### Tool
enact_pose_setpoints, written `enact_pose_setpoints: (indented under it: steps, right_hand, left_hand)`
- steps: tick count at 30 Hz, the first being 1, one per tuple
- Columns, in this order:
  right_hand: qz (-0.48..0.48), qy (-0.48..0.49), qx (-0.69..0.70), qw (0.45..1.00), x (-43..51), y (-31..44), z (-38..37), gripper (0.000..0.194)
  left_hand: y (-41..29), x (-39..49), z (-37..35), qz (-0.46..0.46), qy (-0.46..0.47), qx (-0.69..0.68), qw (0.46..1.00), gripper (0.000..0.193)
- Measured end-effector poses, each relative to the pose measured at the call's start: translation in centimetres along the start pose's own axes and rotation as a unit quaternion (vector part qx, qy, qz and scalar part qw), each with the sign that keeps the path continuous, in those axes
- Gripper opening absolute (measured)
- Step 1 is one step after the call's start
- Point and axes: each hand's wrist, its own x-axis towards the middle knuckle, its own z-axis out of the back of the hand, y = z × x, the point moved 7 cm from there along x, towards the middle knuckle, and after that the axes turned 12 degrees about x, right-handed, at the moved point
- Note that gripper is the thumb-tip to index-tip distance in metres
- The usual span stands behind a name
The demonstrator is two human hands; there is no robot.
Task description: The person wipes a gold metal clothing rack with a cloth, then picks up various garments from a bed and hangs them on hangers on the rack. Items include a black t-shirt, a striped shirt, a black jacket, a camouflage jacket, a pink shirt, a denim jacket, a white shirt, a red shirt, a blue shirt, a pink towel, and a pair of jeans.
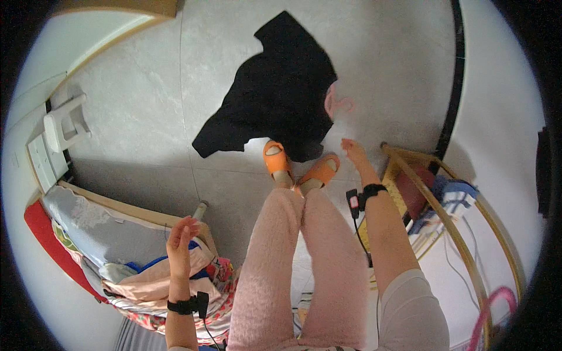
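A black short-sleeved garment point(285, 87) lies spread on the grey tiled floor. A pink clothes hanger point(335, 105) pokes out from its right edge, hook outward; the rest of the hanger is hidden. My right hand point(354, 153) hovers to the right of the garment's lower edge, apart from it, with nothing visible in it. Over the bed's near corner hangs my left hand point(180, 239), fingers loosely curled and holding nothing. My orange slippers point(276, 162) stand at the garment's lower edge.
On the left is a bed point(118, 232) piled with bedding and clothes point(153, 281). A white plastic stool point(63, 127) stands by the wall. To the right, a gold-framed rack point(443, 210) holds folded cloth point(459, 195). Black wrist devices with cables point(362, 245) are on both arms.
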Motion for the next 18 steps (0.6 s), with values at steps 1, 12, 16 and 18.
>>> enact_pose_setpoints:
  steps: [1,12,16,18]
  right_hand:
    - [-0.008,-0.013,0.023,1.0,2.7,-1.4,-1.4,0.032]
    - [-0.078,-0.098,0.252,0.96,11.2,0.1,-8.4,0.037]
    - [0.022,-0.038,0.314,0.948,2.5,11.5,-9.4,0.023]
    - [0.068,-0.003,0.316,0.946,-3.5,18.5,-10.5,0.022]
  left_hand:
    - [1.6,0.4,-1.1,0.03,0.005,0.0,1.0,0.029]
    - [8.7,2.3,-5.0,0.104,-0.023,-0.048,0.993,0.029]
    - [6.3,-0.1,-4.7,0.094,-0.017,-0.064,0.993,0.027]
    - [3.3,-1.3,-4.1,0.074,-0.01,-0.063,0.995,0.027]
